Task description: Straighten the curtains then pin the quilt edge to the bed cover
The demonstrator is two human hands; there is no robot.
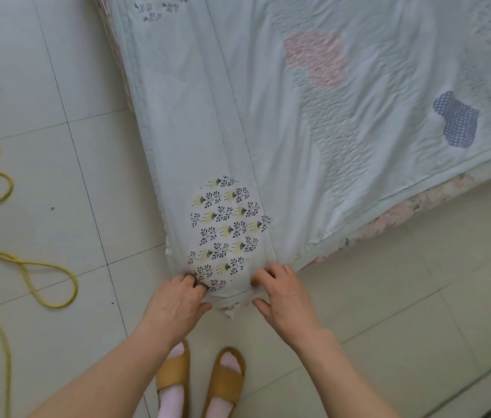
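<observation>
Fingers (196, 282) L+R pinch quilt (223, 230) corner | hands apart

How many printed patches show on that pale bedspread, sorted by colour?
On the quilt:
Leaf-sprig patches, dark with yellow: 2, the leaf-sprig patch near the hands and the leaf-sprig patch at the top edge, cut off by the frame
Pink patch: 1
Navy dotted patch: 1
Total: 4; fainter shapes at the right are too washed out to count.

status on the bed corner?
Left hand and right hand both pinching the quilt corner. No pin visible. Yellow cord on the floor, clear of the feet.
</observation>
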